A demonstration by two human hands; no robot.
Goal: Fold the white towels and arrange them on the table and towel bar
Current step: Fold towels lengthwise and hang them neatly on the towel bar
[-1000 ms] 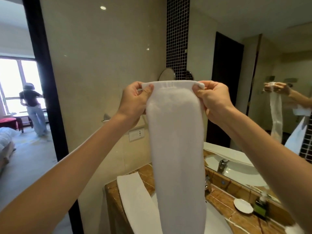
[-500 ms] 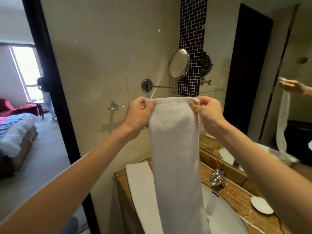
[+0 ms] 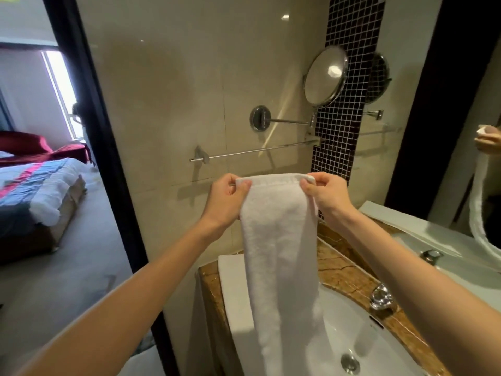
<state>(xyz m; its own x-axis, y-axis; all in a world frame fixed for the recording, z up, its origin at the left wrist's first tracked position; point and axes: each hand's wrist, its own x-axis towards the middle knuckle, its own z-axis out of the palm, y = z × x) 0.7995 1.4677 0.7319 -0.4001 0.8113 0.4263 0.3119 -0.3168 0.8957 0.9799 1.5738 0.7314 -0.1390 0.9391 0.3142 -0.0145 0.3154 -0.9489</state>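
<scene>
A long white towel [image 3: 282,256], folded into a narrow strip, hangs straight down over the basin. My left hand [image 3: 226,200] pinches its top left corner and my right hand [image 3: 326,195] pinches its top right corner, holding the top edge level. The chrome towel bar [image 3: 257,151] runs along the beige wall just above and behind my hands, bare. A second folded white towel [image 3: 233,291] lies flat on the brown marble counter [image 3: 344,275] to the left of the basin, partly hidden by the hanging towel.
A round swing-arm mirror [image 3: 325,76] sticks out from the wall above the bar's right end. The white basin [image 3: 360,340] and chrome tap [image 3: 381,295] sit below right. A large wall mirror [image 3: 444,169] is on the right. A doorway [image 3: 35,185] on the left opens onto a bedroom.
My hands have lowered the towel's top edge from above the towel bar to just below it. The view has tilted down, showing more of the basin and counter.
</scene>
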